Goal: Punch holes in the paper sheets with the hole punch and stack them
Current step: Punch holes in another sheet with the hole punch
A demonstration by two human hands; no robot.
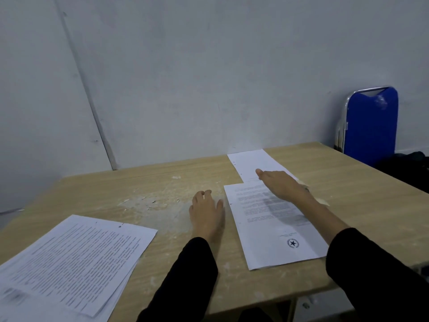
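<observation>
A printed sheet with a round star seal lies on the wooden table right of centre, small punched holes along its left edge. Beyond it a second sheet lies near the wall, also with holes on its left edge. My right hand reaches flat across where the two sheets meet, fingers extended, holding nothing. My left hand rests palm down on the bare table just left of the near sheet, fingers slightly curled. A stack of printed sheets sits at the near left. No hole punch is in view.
Pale dust and small chips are scattered over the table's middle. A folded blue chair leans against the grey wall at the back right, with a dark bag beside it. The table's right edge runs diagonally near my right sleeve.
</observation>
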